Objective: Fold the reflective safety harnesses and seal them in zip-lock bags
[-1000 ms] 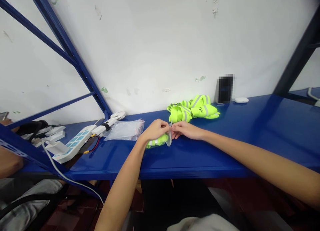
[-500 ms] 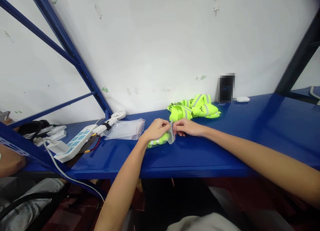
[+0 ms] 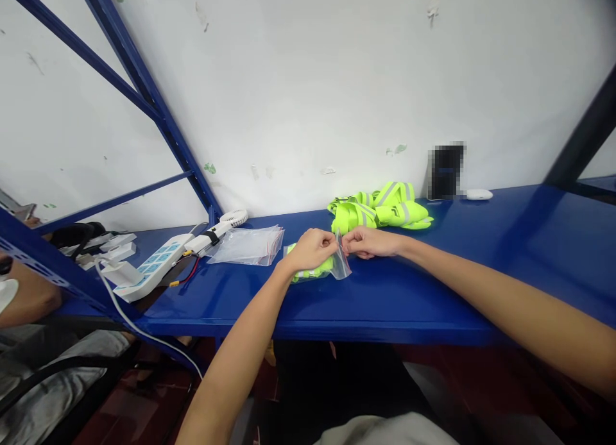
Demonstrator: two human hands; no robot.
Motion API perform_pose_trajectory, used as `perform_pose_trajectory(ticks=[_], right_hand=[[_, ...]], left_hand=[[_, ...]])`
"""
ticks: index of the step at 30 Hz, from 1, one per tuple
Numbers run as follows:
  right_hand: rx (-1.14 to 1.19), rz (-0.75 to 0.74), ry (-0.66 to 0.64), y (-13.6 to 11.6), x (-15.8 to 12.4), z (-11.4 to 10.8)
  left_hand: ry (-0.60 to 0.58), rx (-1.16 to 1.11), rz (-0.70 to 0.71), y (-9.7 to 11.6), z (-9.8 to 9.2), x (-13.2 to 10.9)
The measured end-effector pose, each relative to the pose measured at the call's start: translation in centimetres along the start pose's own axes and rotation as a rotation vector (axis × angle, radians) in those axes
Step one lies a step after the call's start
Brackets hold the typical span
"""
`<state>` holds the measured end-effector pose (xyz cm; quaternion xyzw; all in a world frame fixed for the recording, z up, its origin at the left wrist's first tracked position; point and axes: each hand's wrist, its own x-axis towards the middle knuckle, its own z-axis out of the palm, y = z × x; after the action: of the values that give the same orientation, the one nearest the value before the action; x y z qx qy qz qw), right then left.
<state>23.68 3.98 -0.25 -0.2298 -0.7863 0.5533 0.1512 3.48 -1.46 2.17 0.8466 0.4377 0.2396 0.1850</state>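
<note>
A small clear zip bag [image 3: 339, 266] with a neon yellow reflective band inside lies on the blue shelf [image 3: 433, 285]. My left hand [image 3: 312, 249] is closed over the bag and pinches its upper edge. My right hand [image 3: 368, 241] pinches the same edge from the right, fingers pressed together. A pile of neon yellow reflective bands [image 3: 380, 206] lies just behind my hands. To the left of them rests a stack of empty clear zip bags [image 3: 248, 245].
A white power strip [image 3: 154, 265] with a cable, a small white hand fan [image 3: 222, 224] and white adapters lie at the left. A dark phone [image 3: 445, 170] leans on the wall beside a white case [image 3: 479, 193]. Another person's arm [image 3: 24, 297] shows at far left.
Both hands stay pinched on the bag's edge; the right hand has drawn slightly right along it and more of the bag's corner shows. The camera has shifted a little.
</note>
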Motion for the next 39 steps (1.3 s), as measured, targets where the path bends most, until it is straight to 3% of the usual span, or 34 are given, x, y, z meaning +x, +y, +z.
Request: perform_pose_trajectory(ticks=[6,11,21,25,29,34,39], right_hand=[[-0.069,-0.019,0.001,0.2,0.0,-0.1],[-0.106,0.017,0.065,0.9,0.1,-0.1],[-0.226,0.039,0.074,-1.1,-1.2,0.6],[-0.462,-0.065,0.187,-1.5,-1.7,1.1],[-0.771,-0.180,0.388,-1.3,-1.7,0.6],[-0.901,-0.214,0.635,-0.4,-1.5,-0.2],[-1.080,-0.202,0.686,0.8,-1.0,-0.3]], left_hand=[[0.012,-0.070,-0.003,0.0,0.0,-0.2],[0.221,-0.291,-0.037,-0.7,-0.7,-0.7],[0.175,-0.321,0.011,-0.8,-1.0,-0.9],[0.191,-0.322,0.025,-0.9,-0.9,-0.9],[0.204,-0.275,0.040,-1.0,-0.6,-0.9],[0.285,-0.080,0.105,-0.9,-0.3,-1.1],[0.386,0.176,0.186,-0.5,0.0,-1.3]])
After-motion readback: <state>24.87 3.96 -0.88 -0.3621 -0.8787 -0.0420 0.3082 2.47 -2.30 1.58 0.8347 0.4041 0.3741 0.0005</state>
